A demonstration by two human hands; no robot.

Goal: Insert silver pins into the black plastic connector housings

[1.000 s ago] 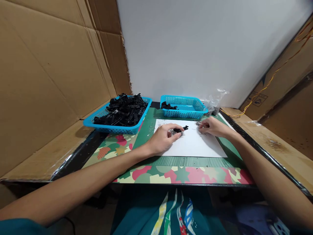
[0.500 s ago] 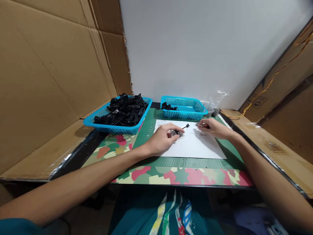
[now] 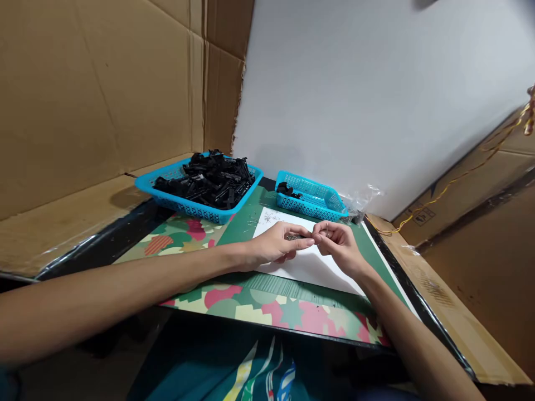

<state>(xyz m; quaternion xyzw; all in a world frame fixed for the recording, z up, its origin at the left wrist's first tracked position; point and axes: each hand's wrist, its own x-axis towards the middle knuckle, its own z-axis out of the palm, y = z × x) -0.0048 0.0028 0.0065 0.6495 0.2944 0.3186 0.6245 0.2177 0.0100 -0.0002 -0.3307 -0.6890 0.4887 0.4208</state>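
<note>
Over the white paper (image 3: 309,266), my two hands meet at the fingertips. My left hand (image 3: 278,243) is closed, thumb and index finger pinching a small black plastic part that the fingers now mostly hide. My right hand (image 3: 340,245) presses thumb and index finger together against the left fingertips; whatever it pinches is too small or hidden to make out. Tiny metal pieces (image 3: 270,216) lie scattered on the paper's far left corner, and more greyish bits show in the gap under my left index finger.
A large blue basket (image 3: 194,210) heaped with black plastic parts (image 3: 213,178) stands at the left. Behind the paper is a smaller blue basket (image 3: 309,209) with a few black parts. Beside it sits a clear plastic bag (image 3: 363,201). Cardboard walls (image 3: 137,83) flank the table.
My right hand has moved left from the paper's right side to meet my left hand. The black part, visible before, is now mostly covered. The view has tilted and shifted.
</note>
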